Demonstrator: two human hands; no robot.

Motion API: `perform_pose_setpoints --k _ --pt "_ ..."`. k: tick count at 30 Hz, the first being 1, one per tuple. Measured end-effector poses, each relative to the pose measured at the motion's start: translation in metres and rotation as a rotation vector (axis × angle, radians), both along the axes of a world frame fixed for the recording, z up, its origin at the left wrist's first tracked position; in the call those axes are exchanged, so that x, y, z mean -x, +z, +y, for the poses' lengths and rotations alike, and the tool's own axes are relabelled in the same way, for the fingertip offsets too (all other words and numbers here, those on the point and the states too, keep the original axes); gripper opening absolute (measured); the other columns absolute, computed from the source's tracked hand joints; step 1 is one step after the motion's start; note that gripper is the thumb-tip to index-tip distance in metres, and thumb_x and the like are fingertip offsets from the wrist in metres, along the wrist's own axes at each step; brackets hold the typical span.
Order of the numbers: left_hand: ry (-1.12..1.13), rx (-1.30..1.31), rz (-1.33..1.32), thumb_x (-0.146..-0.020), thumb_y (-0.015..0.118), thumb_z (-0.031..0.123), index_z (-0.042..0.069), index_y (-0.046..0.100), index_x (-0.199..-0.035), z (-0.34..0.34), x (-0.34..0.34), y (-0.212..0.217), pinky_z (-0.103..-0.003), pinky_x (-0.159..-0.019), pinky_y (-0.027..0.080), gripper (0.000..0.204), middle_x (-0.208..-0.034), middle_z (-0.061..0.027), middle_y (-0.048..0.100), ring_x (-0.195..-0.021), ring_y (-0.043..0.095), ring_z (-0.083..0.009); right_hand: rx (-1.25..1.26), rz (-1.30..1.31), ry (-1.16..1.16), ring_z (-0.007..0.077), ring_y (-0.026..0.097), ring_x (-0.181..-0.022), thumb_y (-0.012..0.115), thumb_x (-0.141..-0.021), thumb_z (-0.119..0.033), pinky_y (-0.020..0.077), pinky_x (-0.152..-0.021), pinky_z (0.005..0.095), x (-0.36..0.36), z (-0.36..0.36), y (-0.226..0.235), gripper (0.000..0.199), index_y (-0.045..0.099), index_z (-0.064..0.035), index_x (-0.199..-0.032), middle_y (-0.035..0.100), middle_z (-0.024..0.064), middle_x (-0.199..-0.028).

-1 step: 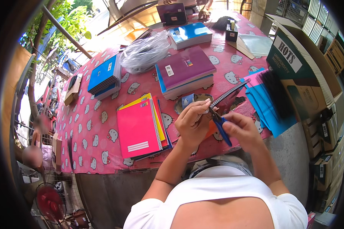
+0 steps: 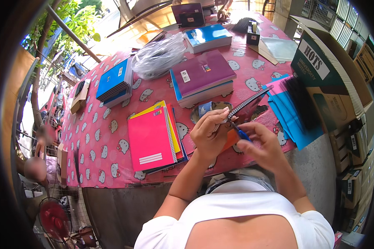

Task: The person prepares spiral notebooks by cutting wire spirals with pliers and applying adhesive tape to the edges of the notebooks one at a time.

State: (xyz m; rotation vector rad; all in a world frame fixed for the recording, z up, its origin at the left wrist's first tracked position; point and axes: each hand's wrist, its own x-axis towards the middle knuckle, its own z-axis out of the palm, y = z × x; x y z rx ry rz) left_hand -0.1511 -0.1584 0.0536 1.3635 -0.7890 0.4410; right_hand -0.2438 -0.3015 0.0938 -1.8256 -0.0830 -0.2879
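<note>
Black spiral-bound notebook (image 2: 247,108), held tilted above the pink tablecloth (image 2: 108,145); my left hand (image 2: 210,133) pinched its coil end with closed fingers. My right hand (image 2: 264,145) gripped blue-handled pliers (image 2: 240,133) at that end, just beside a pink notebook stack (image 2: 151,139)

So the hands meet at the near edge of the tabletop (image 2: 112,141), left hand (image 2: 210,135) and right hand (image 2: 264,145) touching a spiral-bound notebook (image 2: 247,108) held between them. A fanned notebook pile (image 2: 153,139) sits just left, another stack (image 2: 203,79) lies behind, with a plastic bag (image 2: 158,56) further back-left. Loose covers (image 2: 293,112) lie right, beside a cardboard box (image 2: 324,79).
</note>
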Motion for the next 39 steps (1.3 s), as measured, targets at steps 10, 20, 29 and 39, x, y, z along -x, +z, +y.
perform_pose_setpoints --k 10,20,29,39 --pt "0.059 0.034 0.012 -0.075 0.061 -0.02 -0.007 0.062 -0.094 -0.004 0.002 -0.002 -0.03 -0.079 0.057 0.023 -0.099 -0.0187 0.065 -0.088 0.069 -0.0232 -0.164 0.206 0.085 0.0154 0.059 -0.08 0.072 -0.082 -0.022 0.0474 -0.065 0.0276 0.001 -0.01 -0.004 0.036 0.061 0.0005 -0.108 0.062 0.0078 -0.095" --pt "0.526 0.222 -0.171 -0.08 0.069 -0.003 -0.002 0.063 -0.098 0.099 -0.019 0.064 -0.025 -0.065 0.054 0.019 -0.09 -0.0142 0.068 -0.073 0.065 -0.0162 0.478 -0.07 -0.386 0.0312 0.055 -0.103 0.076 -0.074 -0.021 0.0432 -0.09 0.0388 0.011 -0.065 -0.106 0.041 0.06 -0.0005 -0.105 0.057 0.0161 -0.107" --pt "0.666 -0.624 -0.456 -0.076 0.079 0.015 0.006 0.067 -0.075 0.161 -0.101 0.124 -0.023 -0.045 0.037 0.015 -0.057 -0.003 0.056 -0.048 0.049 -0.0078 0.582 0.162 -0.271 0.0343 0.052 -0.109 0.075 -0.075 -0.02 0.0355 -0.098 0.0456 -0.002 -0.098 -0.153 0.034 0.063 -0.002 -0.101 0.055 0.0179 -0.116" --pt "-0.008 0.2 -0.191 -0.076 0.074 0.006 -0.002 0.069 -0.093 0.103 -0.041 0.131 -0.035 -0.074 0.053 0.019 -0.096 -0.0204 0.067 -0.088 0.065 -0.027 0.566 -0.208 0.049 0.0369 0.055 -0.109 0.072 -0.075 -0.009 0.0466 -0.09 0.0414 -0.142 -0.064 -0.083 0.022 0.063 -0.0027 -0.094 0.055 0.0189 -0.12"
